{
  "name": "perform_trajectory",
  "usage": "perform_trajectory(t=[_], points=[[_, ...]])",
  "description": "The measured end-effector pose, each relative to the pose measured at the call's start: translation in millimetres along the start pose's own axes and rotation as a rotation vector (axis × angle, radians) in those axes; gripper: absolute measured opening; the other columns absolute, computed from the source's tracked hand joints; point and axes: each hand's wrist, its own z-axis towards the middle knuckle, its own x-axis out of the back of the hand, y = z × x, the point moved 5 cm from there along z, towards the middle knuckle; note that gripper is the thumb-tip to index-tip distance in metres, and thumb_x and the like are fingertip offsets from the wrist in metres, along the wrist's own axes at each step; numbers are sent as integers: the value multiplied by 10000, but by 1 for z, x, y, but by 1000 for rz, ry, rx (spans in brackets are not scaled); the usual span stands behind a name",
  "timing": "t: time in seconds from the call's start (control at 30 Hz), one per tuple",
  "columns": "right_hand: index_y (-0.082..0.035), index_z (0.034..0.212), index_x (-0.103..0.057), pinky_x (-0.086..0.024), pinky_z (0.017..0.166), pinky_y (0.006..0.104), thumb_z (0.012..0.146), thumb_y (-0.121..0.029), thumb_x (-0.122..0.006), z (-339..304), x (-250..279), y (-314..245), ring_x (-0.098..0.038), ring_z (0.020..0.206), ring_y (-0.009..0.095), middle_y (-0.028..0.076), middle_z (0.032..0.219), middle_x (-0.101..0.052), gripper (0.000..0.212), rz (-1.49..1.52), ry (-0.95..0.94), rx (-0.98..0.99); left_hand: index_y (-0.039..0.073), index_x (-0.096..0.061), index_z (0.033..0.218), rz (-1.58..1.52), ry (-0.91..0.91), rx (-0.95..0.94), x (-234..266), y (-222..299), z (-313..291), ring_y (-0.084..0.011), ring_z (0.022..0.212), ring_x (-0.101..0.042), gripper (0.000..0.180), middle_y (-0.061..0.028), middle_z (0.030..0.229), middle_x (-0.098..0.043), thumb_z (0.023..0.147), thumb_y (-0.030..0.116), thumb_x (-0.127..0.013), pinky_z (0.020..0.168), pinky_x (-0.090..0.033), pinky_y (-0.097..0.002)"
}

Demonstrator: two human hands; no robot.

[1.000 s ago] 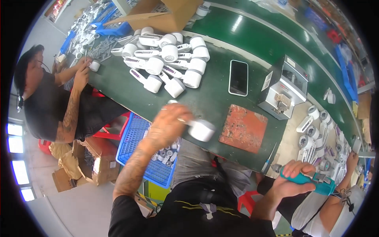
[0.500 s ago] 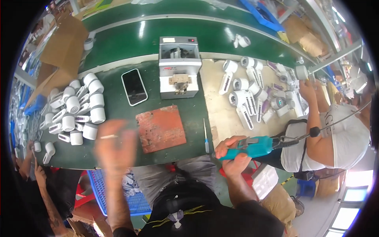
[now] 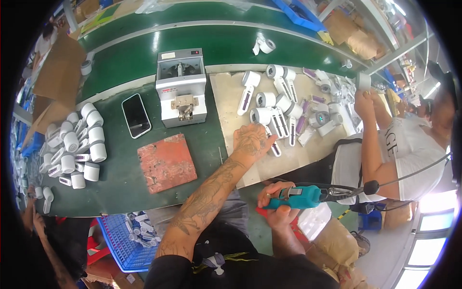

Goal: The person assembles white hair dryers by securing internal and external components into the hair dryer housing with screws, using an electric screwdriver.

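My left hand (image 3: 251, 141) reaches across to the right-hand group of devices, its fingers curled at the handle of a white handheld device (image 3: 260, 115) with a cylindrical head. That device lies on the pale board, its handle partly hidden by my fingers. Several similar devices (image 3: 281, 102) with dark slots along their handles lie around it. Beyond the bench's front edge, my right hand (image 3: 279, 207) is wrapped round a teal electric screwdriver (image 3: 304, 197) with a cable. A worn red square pad (image 3: 167, 163) lies left of my left forearm.
A grey machine (image 3: 181, 89) stands behind the pad, beside a phone (image 3: 136, 115). White devices are piled (image 3: 79, 144) at the left. Under the bench edge is a blue basket (image 3: 115, 241) with small parts. At the right, a co-worker's hand (image 3: 364, 98) holds a white piece.
My left hand has swept from the bench left of the pad across to the devices on the right. My right hand still grips the electric screwdriver. The whole view has shifted.
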Motion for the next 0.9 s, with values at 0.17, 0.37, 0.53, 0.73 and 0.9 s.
perform_trajectory(t=[0.17, 0.37, 0.53, 0.73, 0.9], points=[[28, 1035, -493, -464, 513, 312, 871, -665, -630, 10, -4, 1, -546, 561, 185, 77, 684, -530, 725, -87, -72, 23, 60, -604, 1139, 57, 119, 7, 61, -2, -28, -281, 939, -648, 422, -92, 986, -662, 862, 378, -620, 819, -500, -454], [48, 1035, -528, -464, 525, 315, 856, -648, -674, 19, -26, 13, -561, 576, 197, 85, 692, -552, 734, -13, -127, -53, 37, -616, 1077, 168, 360, -253, 62, -45, -42, -312, 907, -647, 338, -105, 989, -660, 823, 244, -702, 756, -538, -437], [68, 1065, -534, -471, 564, 318, 873, -627, -672, 19, -38, 19, -578, 618, 201, 91, 711, -565, 734, -54, -169, -84, 28, -632, 988, -154, 399, -352, 73, -51, -54, -335, 853, -596, 253, -113, 918, -601, 812, 176, -739, 758, -511, -428], [89, 1134, -529, -471, 608, 321, 918, -608, -621, 32, -48, 21, -573, 665, 190, 87, 740, -555, 735, -220, -201, -106, 62, -648, 1146, -138, 143, -143, 111, -72, -109, -389, 1217, -570, 357, -208, 1223, -626, 826, 169, -764, 1068, -443, -491], [54, 1120, -531, -449, 585, 324, 938, -638, -565, 57, -77, 29, -529, 625, 172, 53, 721, -518, 716, -46, -190, -109, 90, -681, 1101, -115, 111, -109, 159, -125, -144, -361, 1227, -551, 296, -126, 1244, -624, 849, 234, -737, 1048, -432, -456]])
